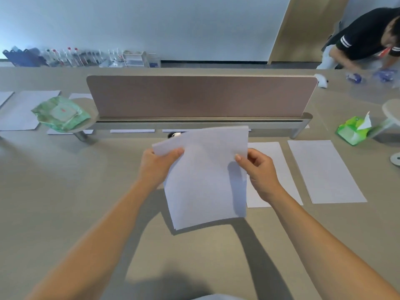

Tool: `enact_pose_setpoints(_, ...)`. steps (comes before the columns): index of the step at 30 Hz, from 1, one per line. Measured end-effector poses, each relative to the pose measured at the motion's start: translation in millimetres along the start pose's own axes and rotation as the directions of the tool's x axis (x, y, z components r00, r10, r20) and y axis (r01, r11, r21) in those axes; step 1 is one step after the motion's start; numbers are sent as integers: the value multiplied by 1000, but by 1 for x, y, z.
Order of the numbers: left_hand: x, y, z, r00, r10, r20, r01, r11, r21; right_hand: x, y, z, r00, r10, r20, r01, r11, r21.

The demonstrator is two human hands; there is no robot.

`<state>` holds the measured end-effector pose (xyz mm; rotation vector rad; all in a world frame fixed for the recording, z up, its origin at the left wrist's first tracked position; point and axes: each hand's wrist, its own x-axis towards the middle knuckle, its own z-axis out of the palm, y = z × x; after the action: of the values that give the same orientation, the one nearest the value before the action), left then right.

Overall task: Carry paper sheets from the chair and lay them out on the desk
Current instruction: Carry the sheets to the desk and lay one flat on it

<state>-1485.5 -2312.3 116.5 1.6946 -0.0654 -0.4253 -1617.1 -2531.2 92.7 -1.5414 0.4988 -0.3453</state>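
Overhead, thin white paper sheets (205, 176) bowed, left hand (155, 165) and right hand (262, 172) fingers pinching top edges, smooth desk (75, 180).

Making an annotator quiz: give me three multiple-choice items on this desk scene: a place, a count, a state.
1. Where is the green tissue pack? A. on the desk, far right B. on the floor C. against the back wall
2. How many flat sheets lie just right of the held sheets? A. none B. two C. five
3. The held sheets are: A. crumpled B. lying flat C. gripped by both hands
Answers: A, it sits by the divider's right end; B, two lie side by side; C, left hand and right hand pinch the edges.
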Motion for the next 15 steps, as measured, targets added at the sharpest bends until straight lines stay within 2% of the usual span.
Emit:
enact_pose_setpoints(1, 6, 5, 0, 1000, -17, 16, 18, 998, -59, 2, 0, -2, 1000, 3, -13, -3, 1000, -7)
enact_pose_setpoints(4, 26, 21, 2, 984, -94, 154, 124, 972, -197, 9, 7, -4, 988, 148, 31, -149, 989, 5)
enact_pose_setpoints(6, 42, 25, 2, 968, -161, 194, 193, 968, -160, 17, 18, -1, 975, 215, 52, -215, 977, -15)
enact_pose_setpoints(8, 59, 16, 0, 945, -243, 218, 271, 957, -104, 26, 30, 5, 968, 252, 13, -252, 968, -22)
enact_pose_setpoints(12, 74, -33, -3, 836, -470, 282, 476, 878, 51, 46, 62, 15, 927, 373, 35, -374, 915, 148)
enact_pose_setpoints(14, 77, -63, 0, 792, -539, 287, 528, 840, 124, 59, 78, 19, 909, 414, 52, -417, 898, 144)
enact_pose_setpoints(15, 80, -75, 2, 784, -559, 269, 537, 829, 155, 64, 82, 23, 895, 447, 7, -444, 887, 123)
